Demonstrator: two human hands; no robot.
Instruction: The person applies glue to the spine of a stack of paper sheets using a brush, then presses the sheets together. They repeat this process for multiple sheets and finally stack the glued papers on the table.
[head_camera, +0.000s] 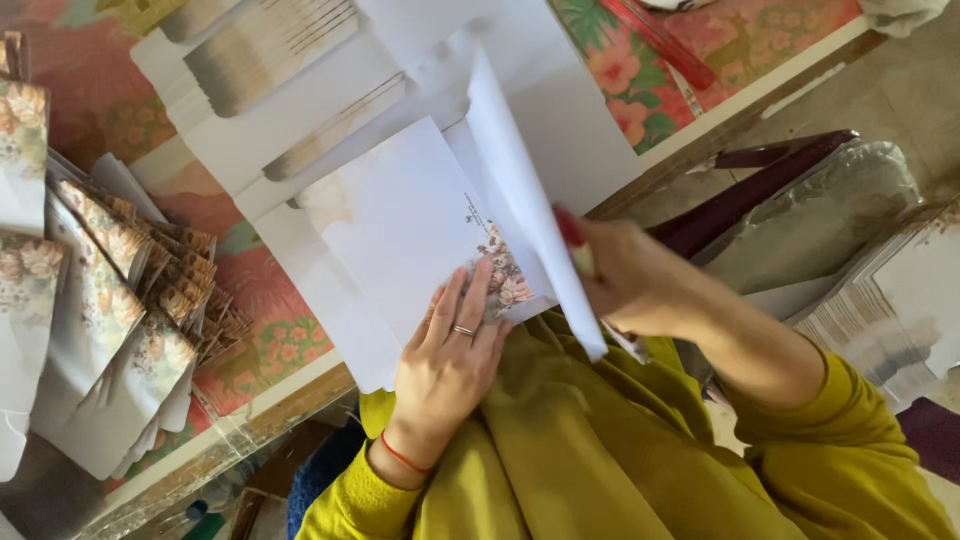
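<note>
I see no box, tray or bin here, only loose stacks of paper goods on the worktop (300, 385), which carries a floral cloth in pink and orange. At nine o'clock, a fanned heap of folded floral envelopes (110, 300) leans against itself, flaps overlapping. At twelve o'clock lies a stack of white cards (270, 45) with brownish edges, resting on large white sheets. At three o'clock, off the worktop, another stack of cards (880, 310) sits beside crinkled clear plastic wrap (830, 205).

The white card with a floral corner (400, 225) lies at the centre of the view, on the near edge of the worktop, tilted so its printed flower corner points toward five o'clock.

My left hand (445, 365) rests flat on that flower corner. Its fingers (470, 295) are stretched out and close together, not curled, pressing the card down rather than gripping it; a ring shows on one finger and a red thread circles the wrist.

My right hand (625, 280), at about three o'clock from the card, is closed. Its fingers pinch the edge of a white paper flap (520, 190) that stands up and runs from twelve toward five o'clock across the card. A slim red-tipped object (568, 228) pokes out of this fist; I cannot tell what it is. Mustard-yellow sleeves cover both arms.
</note>
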